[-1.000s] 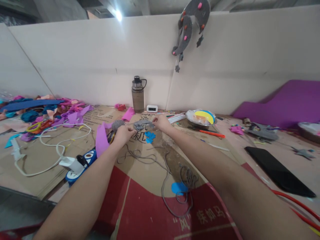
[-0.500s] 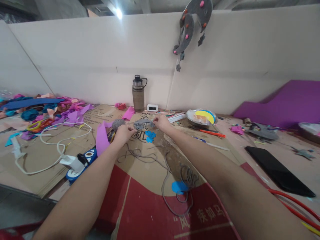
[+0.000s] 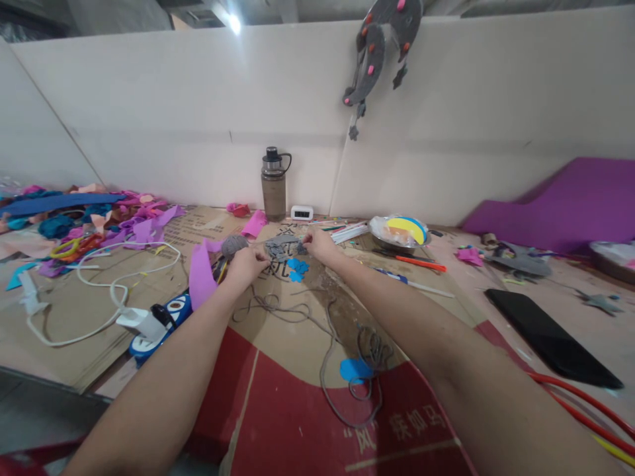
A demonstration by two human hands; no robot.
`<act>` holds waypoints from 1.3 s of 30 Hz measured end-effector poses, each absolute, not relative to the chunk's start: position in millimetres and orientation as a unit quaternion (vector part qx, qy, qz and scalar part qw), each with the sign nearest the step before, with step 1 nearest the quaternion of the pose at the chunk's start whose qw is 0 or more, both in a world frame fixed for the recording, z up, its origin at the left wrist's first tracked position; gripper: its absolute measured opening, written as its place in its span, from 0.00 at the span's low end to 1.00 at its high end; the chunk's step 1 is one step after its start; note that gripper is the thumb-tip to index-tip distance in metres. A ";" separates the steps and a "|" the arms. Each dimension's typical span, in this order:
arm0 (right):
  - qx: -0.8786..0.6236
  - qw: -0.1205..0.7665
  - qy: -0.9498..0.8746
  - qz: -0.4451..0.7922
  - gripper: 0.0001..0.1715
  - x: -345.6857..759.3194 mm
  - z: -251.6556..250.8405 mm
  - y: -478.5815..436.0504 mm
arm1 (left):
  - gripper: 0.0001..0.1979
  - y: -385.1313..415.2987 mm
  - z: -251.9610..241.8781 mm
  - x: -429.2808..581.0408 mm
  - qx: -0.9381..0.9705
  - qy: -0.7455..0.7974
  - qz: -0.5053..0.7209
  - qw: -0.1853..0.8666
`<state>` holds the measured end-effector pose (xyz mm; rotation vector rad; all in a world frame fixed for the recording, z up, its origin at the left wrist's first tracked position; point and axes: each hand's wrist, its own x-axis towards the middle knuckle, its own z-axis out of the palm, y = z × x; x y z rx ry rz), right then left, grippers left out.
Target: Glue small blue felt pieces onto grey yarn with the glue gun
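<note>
Several grey cut-out shapes point(image 3: 278, 248) lie on the cardboard point(image 3: 292, 337) between my two hands. My right hand point(image 3: 321, 243) has thumb and finger pinched at a small grey piece point(image 3: 300, 249) on the right side of this pile. To the left of the pile, my left hand point(image 3: 247, 264) is closed in a pinch; what it holds, if anything, is too small to make out. Blue cut-out shapes point(image 3: 297, 269) lie just below the pile. Behind my left hand sits a grey ball of yarn point(image 3: 235, 246). Loose grey cord point(image 3: 282, 307) curls across the cardboard nearer to me.
A water bottle point(image 3: 274, 188) and a small white digital clock point(image 3: 302, 213) stand by the wall. To the right are a metal bowl point(image 3: 397, 246), an orange pen point(image 3: 421, 264) and a black phone point(image 3: 550, 337). A power strip point(image 3: 159, 330) and coloured scraps point(image 3: 99, 215) lie left.
Both hands stay in nearly the same place. The grey piece at my right fingers has shifted slightly, and the view has moved a little.
</note>
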<state>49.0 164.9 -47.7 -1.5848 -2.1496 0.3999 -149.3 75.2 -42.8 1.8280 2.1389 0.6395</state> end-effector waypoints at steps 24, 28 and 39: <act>-0.590 0.206 -0.766 0.152 0.10 52.5 -44.7 163.3 | 0.12 74.2 -40.5 -146.9 0.643 0.732 0.188 0.127; -0.588 0.210 -0.766 0.152 0.09 54.1 -44.8 164.5 | 0.13 72.9 -37.3 -146.1 0.638 0.736 0.193 0.118; -0.591 0.204 -0.767 0.145 0.10 52.9 -46.8 165.9 | 0.12 71.0 -36.7 -145.2 0.643 0.739 0.176 0.101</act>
